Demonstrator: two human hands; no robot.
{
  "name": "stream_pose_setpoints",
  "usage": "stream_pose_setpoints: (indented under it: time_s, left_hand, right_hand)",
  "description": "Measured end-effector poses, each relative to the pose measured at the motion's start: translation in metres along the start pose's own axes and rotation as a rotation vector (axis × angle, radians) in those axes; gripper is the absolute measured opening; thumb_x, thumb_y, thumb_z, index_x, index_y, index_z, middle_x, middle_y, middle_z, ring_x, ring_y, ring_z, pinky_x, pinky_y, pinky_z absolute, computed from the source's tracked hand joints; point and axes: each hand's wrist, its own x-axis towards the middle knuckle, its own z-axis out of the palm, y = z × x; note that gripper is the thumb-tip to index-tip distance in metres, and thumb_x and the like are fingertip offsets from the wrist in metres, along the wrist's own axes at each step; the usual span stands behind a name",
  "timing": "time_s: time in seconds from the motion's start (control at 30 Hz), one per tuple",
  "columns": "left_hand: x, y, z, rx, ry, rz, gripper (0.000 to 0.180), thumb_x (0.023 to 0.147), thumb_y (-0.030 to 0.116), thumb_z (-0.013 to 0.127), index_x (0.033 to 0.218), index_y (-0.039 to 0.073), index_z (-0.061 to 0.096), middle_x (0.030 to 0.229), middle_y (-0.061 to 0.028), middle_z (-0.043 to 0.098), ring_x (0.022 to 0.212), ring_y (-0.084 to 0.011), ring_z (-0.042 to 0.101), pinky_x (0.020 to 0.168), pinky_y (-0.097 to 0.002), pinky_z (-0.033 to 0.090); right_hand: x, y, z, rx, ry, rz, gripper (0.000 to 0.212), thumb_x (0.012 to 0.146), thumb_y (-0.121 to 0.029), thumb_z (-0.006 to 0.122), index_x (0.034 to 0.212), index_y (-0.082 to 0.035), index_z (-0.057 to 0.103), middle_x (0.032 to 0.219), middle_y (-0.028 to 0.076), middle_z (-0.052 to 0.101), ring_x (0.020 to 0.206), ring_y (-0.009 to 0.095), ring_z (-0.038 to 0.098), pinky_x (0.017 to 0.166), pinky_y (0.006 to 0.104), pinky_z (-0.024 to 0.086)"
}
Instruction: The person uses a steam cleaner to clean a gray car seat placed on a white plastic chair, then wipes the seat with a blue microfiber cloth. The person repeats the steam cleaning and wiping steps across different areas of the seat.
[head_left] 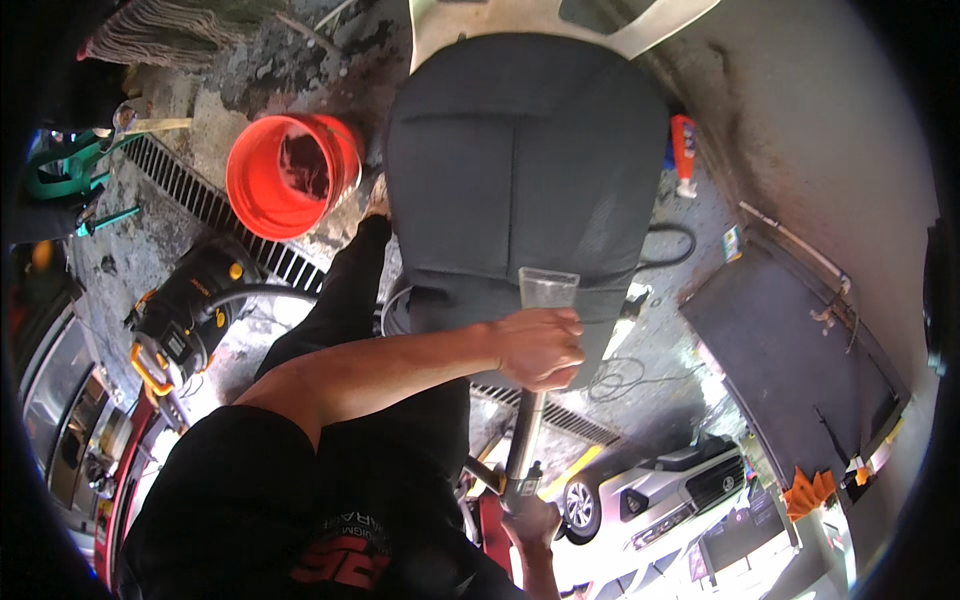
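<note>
Item: black seat, ahead of me, clear nozzle over its near end; contact cannot be told.
Item: vacuum wand; my left hand wrapped round its upper part, right hand closed round its lower end.
Step, I judge: vacuuming the seat. Next move: level, steady strokes.
Surface: patchy grey floor.
Room: drain grate, red bucket, white car.

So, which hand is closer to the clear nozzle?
The left hand, gripping right beside the clear nozzle; the right hand is at the far end of the tube.
</note>
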Motion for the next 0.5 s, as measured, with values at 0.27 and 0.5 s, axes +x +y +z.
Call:
stream_pose_setpoints:
  time_s: [0.27, 0.5]
  left_hand:
    - [0.134, -0.064, -0.183, 0.388, 0.121, 0.227, 0.024, 0.088, 0.027, 0.071, 0.073, 0.009, 0.067, 0.068, -0.0132, 0.063, 0.072, -0.0357, 0.064, 0.081, -0.0471, 0.053]
    - [0.149, -0.130, -0.244, 0.414, 0.162, 0.010, 0.031, 0.098, 0.028, 0.062, 0.076, 0.007, 0.067, 0.070, -0.0157, 0.063, 0.077, -0.0417, 0.066, 0.077, -0.0510, 0.053]
  right_hand:
    - [0.164, -0.053, -0.169, -0.005, 0.399, -0.117, 0.019, 0.076, -0.024, 0.085, 0.073, -0.011, 0.072, 0.070, 0.016, 0.073, 0.064, 0.039, 0.074, 0.064, 0.0508, 0.060]
    - [0.249, -0.081, -0.247, -0.008, 0.371, -0.176, 0.017, 0.080, -0.026, 0.082, 0.083, -0.011, 0.075, 0.074, 0.018, 0.074, 0.075, 0.044, 0.074, 0.071, 0.0516, 0.059]
